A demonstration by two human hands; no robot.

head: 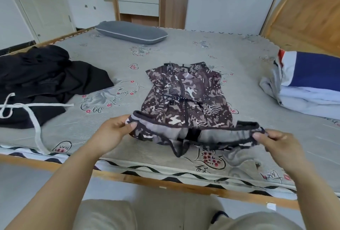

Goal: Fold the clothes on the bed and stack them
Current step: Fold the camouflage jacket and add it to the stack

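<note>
Camo jacket [185, 97] lay mid-bed [184, 49], sleeves folded in, hem at the near edge. Left hand [112, 130] and right hand [276, 143] each pinched a hem corner, lifting it off the mattress. Black clothes pile [42, 82] sat left; folded blue-white bedding [303, 82] right; grey pillow [130, 32] far side.

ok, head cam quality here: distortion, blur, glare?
Head view: strong wide-angle bowing along the bed frame; soft, even daylight, no glare; camo jacket fairly sharp; both hands (left hand, right hand) slightly soft; black clothes lose detail in the darks.
</note>
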